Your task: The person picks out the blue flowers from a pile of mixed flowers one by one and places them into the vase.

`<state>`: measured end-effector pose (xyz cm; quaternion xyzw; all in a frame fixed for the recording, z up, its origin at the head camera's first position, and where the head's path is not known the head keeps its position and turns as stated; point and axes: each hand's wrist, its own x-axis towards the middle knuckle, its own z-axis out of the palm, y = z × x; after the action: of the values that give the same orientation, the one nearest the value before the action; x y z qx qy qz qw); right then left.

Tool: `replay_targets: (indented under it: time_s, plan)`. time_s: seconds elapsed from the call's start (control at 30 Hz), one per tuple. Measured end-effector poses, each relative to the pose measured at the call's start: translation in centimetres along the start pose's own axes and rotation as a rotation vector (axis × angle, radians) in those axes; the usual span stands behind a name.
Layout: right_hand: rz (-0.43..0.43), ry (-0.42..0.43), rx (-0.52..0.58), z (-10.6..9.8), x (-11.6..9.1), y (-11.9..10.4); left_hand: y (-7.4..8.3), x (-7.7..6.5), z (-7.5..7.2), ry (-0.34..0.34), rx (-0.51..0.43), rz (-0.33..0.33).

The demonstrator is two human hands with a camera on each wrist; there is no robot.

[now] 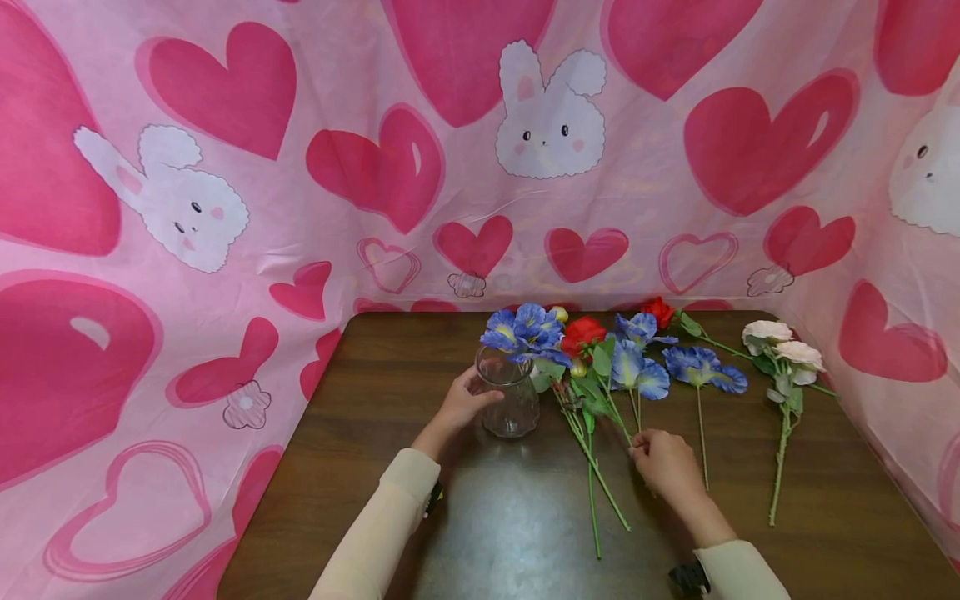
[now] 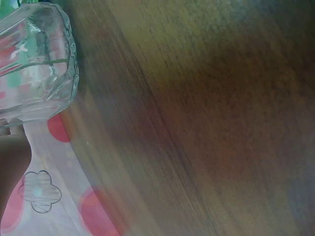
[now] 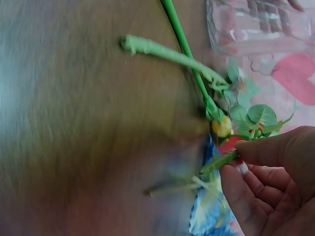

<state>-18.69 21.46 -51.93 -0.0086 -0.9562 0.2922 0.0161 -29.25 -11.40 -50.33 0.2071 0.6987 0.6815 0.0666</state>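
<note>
My left hand (image 1: 465, 404) grips the side of a clear glass vase (image 1: 513, 412), which stands on the table; thumb and fingers go round it. A blue iris-like flower (image 1: 525, 329) shows at the vase's mouth, and a thin stem crosses inside the glass in the left wrist view. With thumb and forefinger, my right hand (image 1: 671, 467) pinches the low end of a green leafy stem (image 3: 219, 163). This stem appears to lead up to a red rose (image 1: 582, 335). More blue flowers (image 1: 640, 371) lie just beyond the right hand.
Loose stems (image 1: 592, 475) with yellow buds lie between vase and right hand. To the right are another blue flower (image 1: 697, 367), pale pink roses (image 1: 798, 354) and a red rose (image 1: 657, 312). A heart-patterned cloth (image 1: 465, 183) hangs behind the brown table (image 1: 360, 500).
</note>
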Motion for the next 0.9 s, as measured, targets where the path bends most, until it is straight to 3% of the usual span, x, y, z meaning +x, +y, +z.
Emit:
replay_targets:
  time_s: [0.47, 0.9]
  plan:
    - [-0.012, -0.014, 0.019, 3.4, 0.3, -1.1, 0.1, -0.1, 0.0, -0.008, 0.014, -0.008]
    - [-0.019, -0.014, -0.006, 3.7, 0.7, -1.0, 0.1, -0.1, -0.1, 0.000, 0.004, 0.004]
